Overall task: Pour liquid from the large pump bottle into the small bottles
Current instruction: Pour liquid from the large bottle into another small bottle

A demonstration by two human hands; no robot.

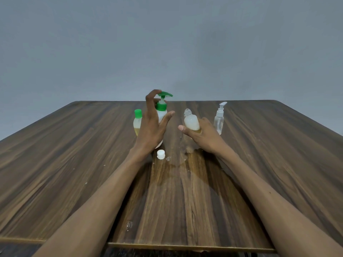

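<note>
Presently, findings as observed:
Large pump bottle [161, 115]: upright on the bench [74, 154], white body, green collar and green pump head, standing centre-left, partly hidden behind the left hand.
Left hand [151, 125]: grip loose and spread; index finger curled up to the pump head, thumb stretched out to the right, palm against the near side of the bottle. It rests there without clasping the body.
Right hand [201, 135]: grip closed round the lower part of a small uncapped bottle [191, 120], which is tilted with its neck leaning toward the pump bottle.
Small bottle contents: cloudy white, a yellowish band at the base.
Green-capped bottle [137, 121]: upright, just left of the pump bottle, capped, yellowish liquid inside.
Clear spray bottle [219, 119]: upright, just right of the right hand.
White cap [160, 154]: loose on the bench, near the left wrist.
Bench surface: wet patch [185, 164] and droplets near the middle.
</note>
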